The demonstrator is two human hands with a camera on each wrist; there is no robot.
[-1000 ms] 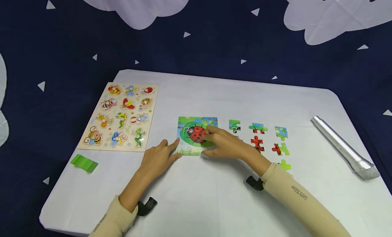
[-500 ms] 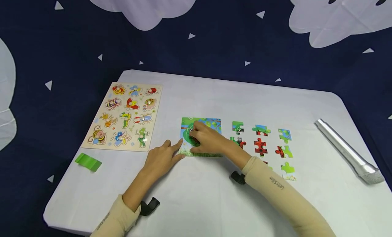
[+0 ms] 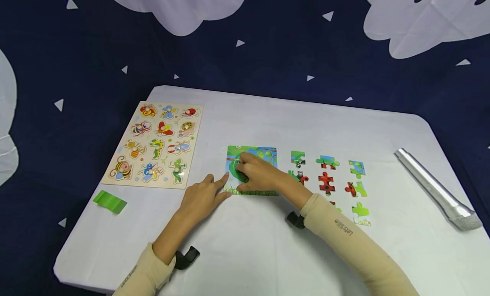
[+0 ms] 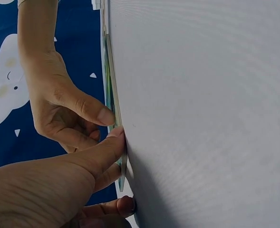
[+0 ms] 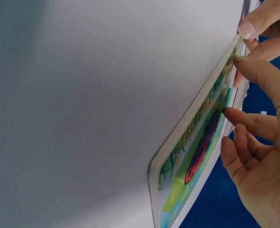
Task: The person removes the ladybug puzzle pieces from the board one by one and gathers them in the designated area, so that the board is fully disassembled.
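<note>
A small square ladybug puzzle board (image 3: 234,153) lies flat on the white table. My left hand (image 3: 200,197) rests at its lower left, index finger and thumb stretched out and touching its edge. Over the board is my right hand (image 3: 262,175), covering most of the printed ladybug. In the right wrist view, this hand's index fingertip touches the picture (image 5: 199,156) while the thumb is near the board's edge; the other fingers are bent. No loose piece shows between its fingers. Jigsaw pieces (image 3: 326,183) lie in rows to the right of the board, some partly hidden by the right arm.
At the left lies a wooden insect peg puzzle (image 3: 153,147), with a green strip (image 3: 110,202) below it. A silver microphone-shaped object (image 3: 436,189) lies at the right. A dark patterned cloth (image 3: 268,58) hangs behind the table (image 3: 237,253).
My right hand has moved left across the board, from the ladybug's right side to its left, and has then stayed there. The left hand has kept its place. The view has shifted slightly.
</note>
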